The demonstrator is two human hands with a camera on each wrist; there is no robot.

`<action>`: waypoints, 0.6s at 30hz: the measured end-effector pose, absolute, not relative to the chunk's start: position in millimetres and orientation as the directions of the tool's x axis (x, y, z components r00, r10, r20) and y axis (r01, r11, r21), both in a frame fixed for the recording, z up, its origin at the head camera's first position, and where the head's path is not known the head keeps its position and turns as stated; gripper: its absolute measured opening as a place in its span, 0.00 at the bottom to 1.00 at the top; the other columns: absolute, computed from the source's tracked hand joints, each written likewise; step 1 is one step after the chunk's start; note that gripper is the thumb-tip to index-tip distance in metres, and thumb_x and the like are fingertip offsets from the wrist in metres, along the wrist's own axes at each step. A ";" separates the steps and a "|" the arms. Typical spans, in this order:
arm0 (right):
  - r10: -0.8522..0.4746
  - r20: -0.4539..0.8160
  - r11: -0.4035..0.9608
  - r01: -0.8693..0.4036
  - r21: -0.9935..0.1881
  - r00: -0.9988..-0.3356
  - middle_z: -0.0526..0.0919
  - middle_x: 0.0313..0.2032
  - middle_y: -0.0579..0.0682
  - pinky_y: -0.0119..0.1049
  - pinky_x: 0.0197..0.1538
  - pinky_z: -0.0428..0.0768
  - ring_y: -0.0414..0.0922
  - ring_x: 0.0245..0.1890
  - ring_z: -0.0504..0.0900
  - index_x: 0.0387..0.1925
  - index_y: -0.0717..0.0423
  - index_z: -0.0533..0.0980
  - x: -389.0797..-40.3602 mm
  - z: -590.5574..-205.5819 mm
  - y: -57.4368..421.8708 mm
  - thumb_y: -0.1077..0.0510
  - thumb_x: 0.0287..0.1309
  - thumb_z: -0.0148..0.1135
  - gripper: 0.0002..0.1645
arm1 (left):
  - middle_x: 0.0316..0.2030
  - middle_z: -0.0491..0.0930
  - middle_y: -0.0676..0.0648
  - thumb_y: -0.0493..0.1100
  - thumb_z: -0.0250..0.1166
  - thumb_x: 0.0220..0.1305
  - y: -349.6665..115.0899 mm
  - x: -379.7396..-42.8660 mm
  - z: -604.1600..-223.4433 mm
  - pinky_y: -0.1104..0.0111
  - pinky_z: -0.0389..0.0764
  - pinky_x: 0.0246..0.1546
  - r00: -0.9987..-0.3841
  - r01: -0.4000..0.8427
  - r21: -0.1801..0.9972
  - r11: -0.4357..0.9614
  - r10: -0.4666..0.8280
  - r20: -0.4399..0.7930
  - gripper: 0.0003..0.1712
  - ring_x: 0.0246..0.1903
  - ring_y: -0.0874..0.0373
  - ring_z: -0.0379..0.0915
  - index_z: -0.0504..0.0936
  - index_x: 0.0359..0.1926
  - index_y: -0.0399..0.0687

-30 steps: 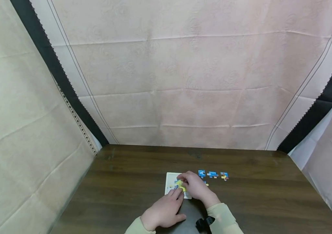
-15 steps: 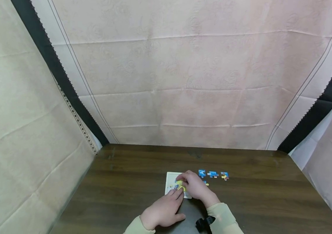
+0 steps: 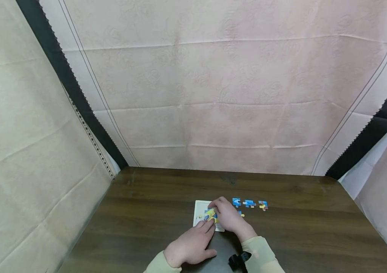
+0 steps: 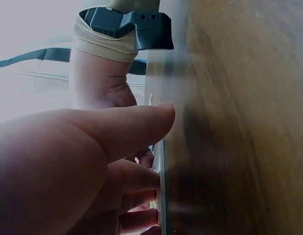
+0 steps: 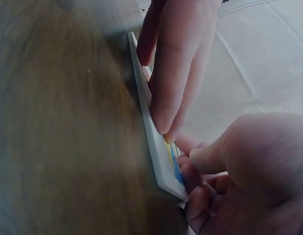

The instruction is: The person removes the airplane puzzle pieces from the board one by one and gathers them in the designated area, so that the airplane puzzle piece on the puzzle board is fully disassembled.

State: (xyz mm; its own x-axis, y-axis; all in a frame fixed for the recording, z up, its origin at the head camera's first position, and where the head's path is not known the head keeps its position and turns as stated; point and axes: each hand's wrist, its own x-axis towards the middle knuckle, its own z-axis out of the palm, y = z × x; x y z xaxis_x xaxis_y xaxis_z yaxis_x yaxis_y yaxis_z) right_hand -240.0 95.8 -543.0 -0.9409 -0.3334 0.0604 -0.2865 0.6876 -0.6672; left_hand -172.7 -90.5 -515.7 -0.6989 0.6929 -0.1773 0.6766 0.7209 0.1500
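Observation:
A small white jigsaw puzzle board (image 3: 197,212) lies on the table with a yellow and blue picture (image 3: 211,214) part-filled in its middle. My left hand (image 3: 193,244) stretches its fingers over the near edge; in the right wrist view its fingertips (image 5: 164,122) press on the board's face. Bent over the board's right side, my right hand (image 3: 229,218) pinches a puzzle piece at the picture, thumb (image 5: 198,159) close to its curled fingers. Most of that piece is hidden by the fingers. From the left wrist view, the left thumb (image 4: 161,117) sticks out above the table.
Loose blue puzzle pieces (image 3: 249,203) lie in a row beyond and right of the right hand, with another piece (image 3: 241,214) beside its knuckles. A dark grey surface (image 3: 224,248) lies under the forearms. Pale cloth walls (image 3: 193,132) surround the wooden table (image 3: 152,212).
The right fingers shift slightly at the picture, showing a bit more of its blue and yellow. The left hand keeps its place; the whole head view drifts slightly.

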 end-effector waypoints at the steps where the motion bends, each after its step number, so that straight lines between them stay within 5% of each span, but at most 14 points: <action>1: -0.332 0.060 0.688 -0.285 -0.668 -0.941 0.79 0.49 0.54 0.55 0.56 0.83 0.50 0.47 0.81 0.50 0.58 0.85 -240.4 -543.5 95.8 0.67 0.78 0.56 0.11 | 0.80 0.62 0.44 0.64 0.64 0.75 -90.5 -172.9 -515.6 0.64 0.65 0.74 -0.698 0.678 0.150 0.720 0.694 -0.177 0.44 0.78 0.50 0.58 0.69 0.79 0.40; 18: -0.380 0.045 0.661 -0.305 -0.686 -0.924 0.84 0.49 0.50 0.54 0.57 0.82 0.47 0.46 0.80 0.58 0.57 0.82 -244.6 -545.9 100.5 0.64 0.78 0.60 0.13 | 0.82 0.59 0.46 0.66 0.63 0.75 -88.8 -172.5 -517.5 0.61 0.67 0.73 -0.706 0.672 0.134 0.728 0.685 -0.181 0.46 0.78 0.53 0.56 0.68 0.80 0.41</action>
